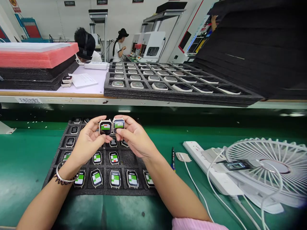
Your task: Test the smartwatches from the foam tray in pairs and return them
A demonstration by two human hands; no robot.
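Note:
My left hand point(92, 139) grips a strapless smartwatch point(105, 127) by its edges, its screen lit with green and white blocks and a red bit. Right beside it, my right hand point(134, 135) holds a second smartwatch point(118, 124), the thumb over its lower screen. Both are raised above a black foam tray point(129, 158) with several watches in its compartments. A watch point(115, 179) in the front row shows a green and white screen; farther back a watch point(70, 142) shows dark text. My arms hide part of the tray.
A power strip point(199, 156), a white fan point(268, 166) lying flat, cables and a marker pen point(173, 158) lie to the right. On the shelf above stand another foam tray point(144, 92) of watches and a pink foam stack point(48, 57). Two people are beyond.

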